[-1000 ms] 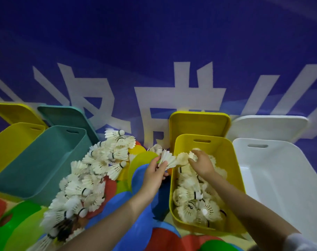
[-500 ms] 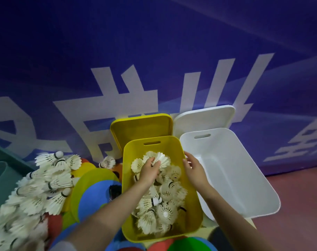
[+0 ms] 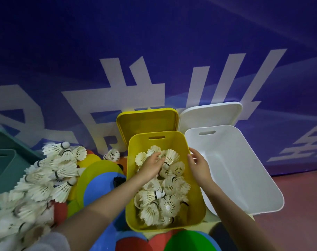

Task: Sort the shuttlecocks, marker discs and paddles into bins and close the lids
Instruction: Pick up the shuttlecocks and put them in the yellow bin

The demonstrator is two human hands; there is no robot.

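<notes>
A yellow bin point(image 3: 172, 140) stands open in the middle, well filled with white feather shuttlecocks point(image 3: 165, 201). My left hand point(image 3: 151, 166) is inside it near the back, fingers loosely stretched over the top shuttlecocks, one shuttlecock point(image 3: 170, 156) lying at its fingertips. My right hand point(image 3: 199, 163) is at the bin's right rim with straight fingers, holding nothing. A big loose pile of shuttlecocks point(image 3: 45, 178) lies to the left on coloured marker discs point(image 3: 99, 185). No paddle is visible.
An empty white bin point(image 3: 235, 169) stands right of the yellow one. The yellow lid point(image 3: 146, 122) and white lid point(image 3: 210, 115) lean on the blue banner wall behind them. A teal bin point(image 3: 2, 165) is at the left edge. More discs point(image 3: 186, 240) lie at the bottom.
My left hand carried a shuttlecock from the pile into the yellow bin and loosened its fingers. My right hand moved out of the bin to its right rim. The view swung right.
</notes>
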